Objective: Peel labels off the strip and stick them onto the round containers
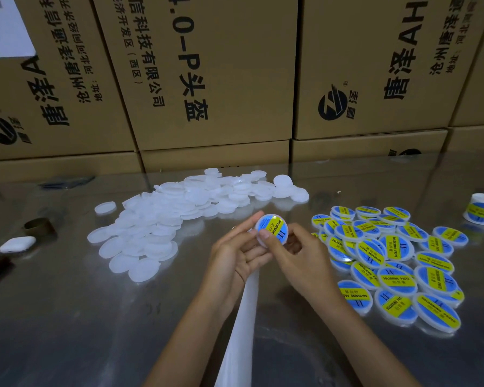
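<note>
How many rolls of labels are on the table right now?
1. The label roll stands at the table's far right edge, beyond the pile of labeled containers. It is partly cut off by the frame, so another could sit out of view.

The round container (271, 229) held up between the two hands carries a blue label with a yellow band reading "SOLDERING PASTE" in black, and the same words stand on the yellow bands of the labelled containers (394, 263) heaped on the desk at the right. The cardboard boxes (207, 79) stacked behind bear large black Chinese print turned sideways, among it "头盔" after "0-P", the line "科技有限公司", "(西区)" and "地址:", plus a round black logo with an ® mark and the letters "AH".
</note>
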Demonstrator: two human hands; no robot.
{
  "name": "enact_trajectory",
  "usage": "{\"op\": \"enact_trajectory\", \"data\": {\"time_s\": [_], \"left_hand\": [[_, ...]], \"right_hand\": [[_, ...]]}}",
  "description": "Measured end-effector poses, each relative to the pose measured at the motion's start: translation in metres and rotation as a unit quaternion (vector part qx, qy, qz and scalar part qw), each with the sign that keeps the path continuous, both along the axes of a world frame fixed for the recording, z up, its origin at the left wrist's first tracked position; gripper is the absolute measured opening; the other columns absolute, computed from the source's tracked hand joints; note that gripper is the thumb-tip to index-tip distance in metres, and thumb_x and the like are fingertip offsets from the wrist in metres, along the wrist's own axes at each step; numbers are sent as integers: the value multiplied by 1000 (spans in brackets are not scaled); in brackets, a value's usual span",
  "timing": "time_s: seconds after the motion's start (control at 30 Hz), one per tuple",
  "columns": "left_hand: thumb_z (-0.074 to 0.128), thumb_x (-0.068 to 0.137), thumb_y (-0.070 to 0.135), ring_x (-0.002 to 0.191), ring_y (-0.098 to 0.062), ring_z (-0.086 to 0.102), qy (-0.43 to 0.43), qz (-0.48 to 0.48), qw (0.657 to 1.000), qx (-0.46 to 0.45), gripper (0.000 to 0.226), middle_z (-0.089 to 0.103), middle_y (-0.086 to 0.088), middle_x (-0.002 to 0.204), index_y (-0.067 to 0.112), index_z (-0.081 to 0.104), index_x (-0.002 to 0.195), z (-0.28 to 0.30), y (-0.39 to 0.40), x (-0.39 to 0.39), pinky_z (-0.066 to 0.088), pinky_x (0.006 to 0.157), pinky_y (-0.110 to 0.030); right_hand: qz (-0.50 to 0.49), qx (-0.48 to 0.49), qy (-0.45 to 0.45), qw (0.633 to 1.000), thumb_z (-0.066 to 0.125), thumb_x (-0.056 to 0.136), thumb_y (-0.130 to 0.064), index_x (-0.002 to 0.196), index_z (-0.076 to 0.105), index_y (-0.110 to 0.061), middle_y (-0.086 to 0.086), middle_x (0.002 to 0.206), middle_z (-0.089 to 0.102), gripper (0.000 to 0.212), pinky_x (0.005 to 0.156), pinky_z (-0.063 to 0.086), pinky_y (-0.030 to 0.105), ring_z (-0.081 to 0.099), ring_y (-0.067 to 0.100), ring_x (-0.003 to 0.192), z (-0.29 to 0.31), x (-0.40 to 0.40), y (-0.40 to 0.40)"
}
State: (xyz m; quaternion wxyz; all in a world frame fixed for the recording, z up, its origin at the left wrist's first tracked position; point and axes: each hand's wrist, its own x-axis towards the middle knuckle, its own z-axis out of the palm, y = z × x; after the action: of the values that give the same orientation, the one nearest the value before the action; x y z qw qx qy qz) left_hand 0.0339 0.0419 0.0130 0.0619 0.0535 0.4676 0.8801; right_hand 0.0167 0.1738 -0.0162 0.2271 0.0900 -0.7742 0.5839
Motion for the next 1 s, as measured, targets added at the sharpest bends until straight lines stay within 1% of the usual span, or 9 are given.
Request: {"op": "enact_trajectory", "data": {"time_s": [0.1,0.23,0.3,0.37,0.47,0.6,0.7,0.8,1.0], "left_hand": [[47,100,2,105,-33,72,3,-4,1000,-2,33,72,-18,117,12,66,125,-1,-1,-1,61,78,-33],[63,93,2,99,-33,73,60,34,994,-90,31,75,-16,110,13,69,122,-5,-4,0,60,76,-30],[68,88,-3,91,-32,75,97,69,980,-162,29,77,-13,100,9,69,115,-5,-5,0,60,72,-30],[71,85,-8,84,-28,75,117,80,967,-212,31,76,-8,92,7,64,112,-4,-4,0,61,68,-32],[72,82,-13,79,-27,72,133,43,958,-250,49,70,3,82,15,61,121,-1,-3,2,62,70,-34],[75,76,-16,81,-23,74,121,48,963,-235,50,71,-10,94,11,70,118,1,-5,3,61,69,-31],[80,74,-11,75,-28,75,85,114,971,-194,39,73,-14,81,7,71,107,0,-7,1,60,63,-29],[80,79,1,73,-32,76,62,161,971,-164,26,76,-19,84,4,68,102,-1,-12,-1,60,60,-27],[78,84,23,63,-29,74,57,204,957,-197,28,76,-12,79,-2,69,93,-3,-11,-1,58,50,-26]], "right_hand": [[-21,10,17,1000,58,83,-61,70,62,-22,-5,52,51,41,48,34,16,43,4,50,-1,0,3],[-40,55,18,998,50,99,-42,68,58,-12,3,52,51,44,54,41,38,47,16,53,-2,0,5],[-57,54,23,997,49,102,-32,69,60,-11,-3,51,48,41,56,40,35,44,12,52,-1,-1,8],[-52,50,35,997,50,102,-27,70,60,-12,-7,49,45,37,50,33,21,42,8,51,2,-2,11],[-4,21,37,999,49,101,-28,66,50,-8,-8,50,37,41,48,28,18,34,6,49,5,-1,12],[59,-76,-10,995,46,102,-31,88,72,-6,-4,62,64,39,52,40,17,54,0,56,12,-1,12],[99,-107,-40,988,47,101,-34,98,73,-12,-11,58,59,34,52,40,13,50,-1,53,15,1,12],[150,-85,-31,985,62,95,-23,105,70,-18,-12,67,64,13,59,44,14,55,0,61,15,5,6],[143,-76,-27,986,82,78,-14,107,71,-19,-6,75,70,32,63,48,22,57,7,66,12,10,-2]]}}
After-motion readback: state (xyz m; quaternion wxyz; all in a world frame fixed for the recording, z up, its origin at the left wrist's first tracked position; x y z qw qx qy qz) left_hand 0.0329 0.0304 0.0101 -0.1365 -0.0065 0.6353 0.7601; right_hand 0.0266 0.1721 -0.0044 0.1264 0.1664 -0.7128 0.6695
